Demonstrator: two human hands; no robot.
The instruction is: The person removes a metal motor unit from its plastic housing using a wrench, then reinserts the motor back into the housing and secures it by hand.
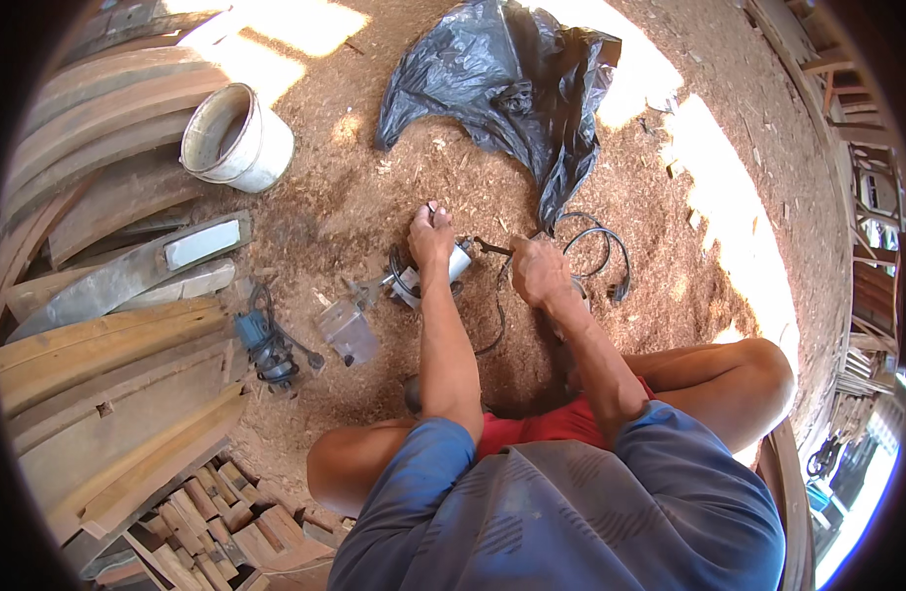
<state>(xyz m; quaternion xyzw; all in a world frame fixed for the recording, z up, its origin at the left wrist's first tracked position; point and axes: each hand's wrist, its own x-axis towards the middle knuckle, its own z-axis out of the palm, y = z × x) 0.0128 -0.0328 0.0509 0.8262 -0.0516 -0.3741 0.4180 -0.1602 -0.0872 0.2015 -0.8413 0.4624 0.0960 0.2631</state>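
My right hand [542, 273] is closed around a dark open-ended wrench [490, 246], whose jaw points left toward my other hand. My left hand [431, 236] is pinched together, with a small dark piece showing at the fingertips; its kind is too small to make out. Below and between the hands lies a silver-bodied power tool [458, 263] on the sawdust, partly covered by my left wrist. A black cord [611, 236] loops on the ground just right of my right hand. A clear plastic box [348, 332] sits left of my left forearm.
A black plastic bag [502, 84] lies spread ahead. At the left are a whitish bucket [261, 148], a blue-and-black power tool [266, 350], and stacked curved planks [108, 345]. Short wood offcuts [202, 522] fill the lower left. Wood shavings cover the ground.
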